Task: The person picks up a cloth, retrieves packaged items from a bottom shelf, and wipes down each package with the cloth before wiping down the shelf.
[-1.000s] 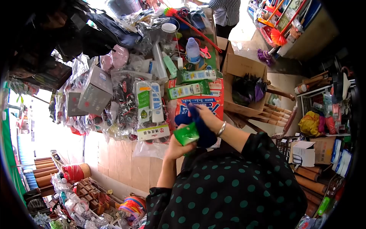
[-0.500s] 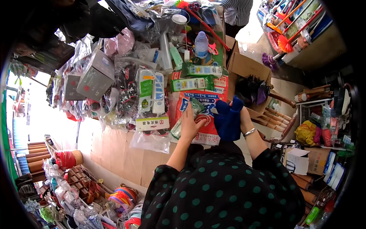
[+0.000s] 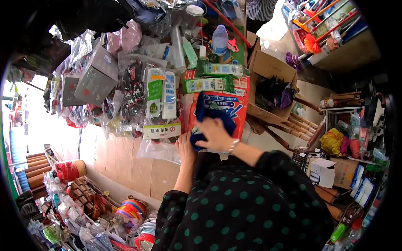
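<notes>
My right hand [image 3: 217, 134], with a silver bracelet at its wrist, presses a dark blue cloth [image 3: 221, 117] onto the red printed sheet [image 3: 238, 133] at the table's near side. The hand is slightly blurred. Close beside it, my left hand [image 3: 185, 147] has its fingers bent together at the sheet's near left corner. Whatever lies under those fingers is hidden. Two green and white packets, a nearer one [image 3: 208, 85] and a farther one [image 3: 221, 70], lie across the top of the sheet. Left of them is a packaged white power strip [image 3: 169, 98].
Grey boxes [image 3: 97, 77] and plastic-wrapped goods crowd the table's left. A water bottle [image 3: 220, 39] stands at the back. An open carton [image 3: 268, 62] with dark umbrellas is at the right. Baskets of goods line the floor, and a person in a striped top [image 3: 260, 9] stands beyond.
My right hand has brought the blue cloth left and down onto the sheet. My left hand has drawn back toward the near left corner. The packet it touched is now mostly hidden.
</notes>
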Demonstrator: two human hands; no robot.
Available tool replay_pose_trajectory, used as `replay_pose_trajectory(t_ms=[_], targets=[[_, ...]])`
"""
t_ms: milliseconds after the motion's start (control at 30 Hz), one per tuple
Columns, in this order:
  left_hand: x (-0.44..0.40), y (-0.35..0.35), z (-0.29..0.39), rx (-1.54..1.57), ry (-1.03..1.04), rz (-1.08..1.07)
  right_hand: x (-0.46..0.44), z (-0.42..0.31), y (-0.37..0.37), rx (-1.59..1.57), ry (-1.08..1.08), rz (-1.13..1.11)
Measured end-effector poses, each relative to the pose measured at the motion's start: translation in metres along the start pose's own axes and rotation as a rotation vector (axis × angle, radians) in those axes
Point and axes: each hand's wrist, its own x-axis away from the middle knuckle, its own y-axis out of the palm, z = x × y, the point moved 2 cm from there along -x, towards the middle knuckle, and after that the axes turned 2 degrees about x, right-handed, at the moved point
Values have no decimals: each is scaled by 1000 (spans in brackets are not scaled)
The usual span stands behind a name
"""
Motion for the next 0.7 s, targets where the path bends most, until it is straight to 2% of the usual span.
replay_pose_trajectory(t_ms=[67,133,200,333,367,467,533,600,700], targets=[[2,3,-2,-24,11,24,11,-5,60,275,-184,126],[-2,-13,3,64,-42,-60,8,8,59,298,-241,98],[-2,-17,5,77,-39,-42,5,34,47,381,-254,95],[-1,-18,5,97,-84,-37,-5,78,17,298,25,186],[-2,-17,5,96,-69,-36,-6,79,14,295,-23,305],[-4,-16,4,107,-52,-36,-9,67,24,222,10,404],[-4,-11,1,118,-57,-39,-7,36,24,153,-98,367],[-1,0,-3,95,-25,48,2,10,49,146,-329,179],[-7,-8,-3,94,-38,-12,-7,19,37,37,-352,227]])
